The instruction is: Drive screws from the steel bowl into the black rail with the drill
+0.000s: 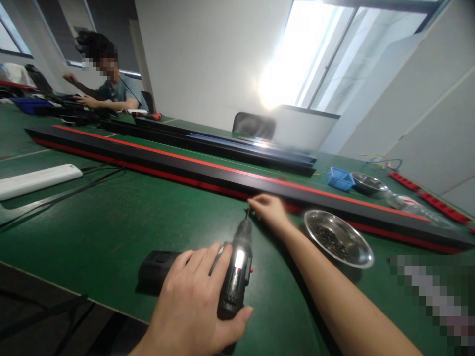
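Note:
My left hand (195, 289) is wrapped round a black cordless drill (237, 269), which lies on its side with its bit pointing away from me. The drill's battery base (158, 269) sticks out to the left of my knuckles. Close to the bit's tip, my right hand (270, 210) has its thumb and fingers pinched; whatever is between them is too small to make out. Just behind that hand runs a long black bar with red stripes (222, 174), lying across the table. A steel bowl (365, 254) holding many small dark screws (328, 240) stands right of my right hand.
On the green table (92, 217) are a white power strip (40, 179) with black cables, more dark bars (222, 147), a blue basket (340, 179) and another metal bowl (369, 183). A person (115, 91) sits at the far left. An office chair (254, 124) stands behind.

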### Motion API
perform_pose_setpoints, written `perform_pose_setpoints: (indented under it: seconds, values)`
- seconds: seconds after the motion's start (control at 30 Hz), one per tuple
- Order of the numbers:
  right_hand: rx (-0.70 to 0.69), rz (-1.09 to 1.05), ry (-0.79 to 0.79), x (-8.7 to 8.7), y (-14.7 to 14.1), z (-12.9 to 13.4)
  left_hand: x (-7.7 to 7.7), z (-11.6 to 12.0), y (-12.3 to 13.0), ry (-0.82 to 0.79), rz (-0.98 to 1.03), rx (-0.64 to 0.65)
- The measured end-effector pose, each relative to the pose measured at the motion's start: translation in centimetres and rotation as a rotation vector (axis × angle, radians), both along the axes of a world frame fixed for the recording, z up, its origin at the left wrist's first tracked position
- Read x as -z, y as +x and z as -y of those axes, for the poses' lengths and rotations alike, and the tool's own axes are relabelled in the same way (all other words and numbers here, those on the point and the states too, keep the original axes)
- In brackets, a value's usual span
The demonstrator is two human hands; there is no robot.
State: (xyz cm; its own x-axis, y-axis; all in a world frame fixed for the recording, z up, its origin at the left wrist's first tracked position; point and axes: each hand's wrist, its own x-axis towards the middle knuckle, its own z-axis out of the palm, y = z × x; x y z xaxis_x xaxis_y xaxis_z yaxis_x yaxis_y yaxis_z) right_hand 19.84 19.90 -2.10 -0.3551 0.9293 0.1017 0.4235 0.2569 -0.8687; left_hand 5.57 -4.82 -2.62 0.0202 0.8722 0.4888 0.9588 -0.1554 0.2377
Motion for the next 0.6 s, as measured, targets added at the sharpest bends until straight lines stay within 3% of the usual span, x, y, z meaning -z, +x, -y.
perform_pose_setpoints:
  seconds: [0.6]
  values:
    - [0.008,-0.049,-0.004,0.53,-0.28,-0.3,0.04,-0.06,0.0,0.011,-0.015,-0.008]
